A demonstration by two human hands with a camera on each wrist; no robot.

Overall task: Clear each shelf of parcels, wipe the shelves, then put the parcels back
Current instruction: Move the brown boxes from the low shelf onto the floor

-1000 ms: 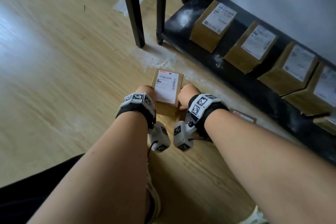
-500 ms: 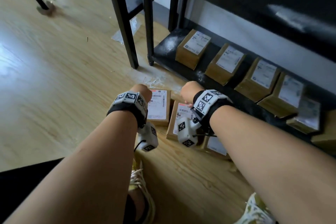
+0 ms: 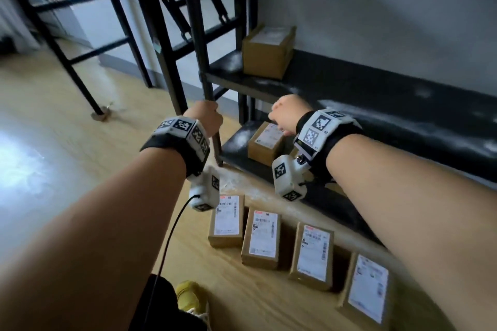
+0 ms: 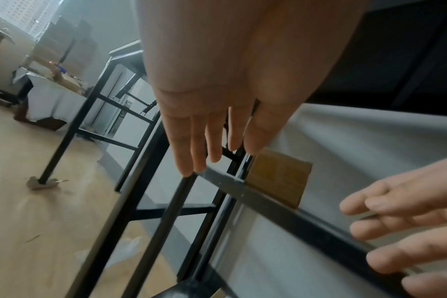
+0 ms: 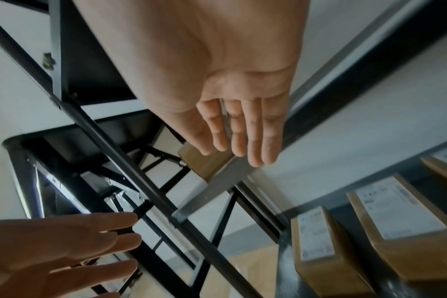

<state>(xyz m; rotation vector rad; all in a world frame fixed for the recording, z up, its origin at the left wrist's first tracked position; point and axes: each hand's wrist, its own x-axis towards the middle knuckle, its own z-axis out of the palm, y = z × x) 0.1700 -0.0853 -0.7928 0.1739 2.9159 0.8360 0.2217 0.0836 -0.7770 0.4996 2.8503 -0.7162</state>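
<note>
So, head view: both hands up, empty. Brown cardboard parcel (image 3: 267,52) sits at left end of dusty black metal shelf (image 3: 376,88), beyond and above hands, long side along shelf edge; right hand (image 3: 287,115) nearer. Left wrist: left hand (image 4: 217,121) fingers straight. Right wrist: right-hand fingers (image 5: 242,131) straight, pointing at parcel.

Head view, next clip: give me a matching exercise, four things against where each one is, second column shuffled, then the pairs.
Things
1. lone parcel
2. row of four parcels
3. left hand
4. right hand

Places
A. on the wooden floor in front of the rack
B. raised in front of the dusty middle shelf
C. at the rack's front post
D. on the middle shelf, at its left end

Pairs: 1-D, 2-A, 3-C, 4-B
</note>
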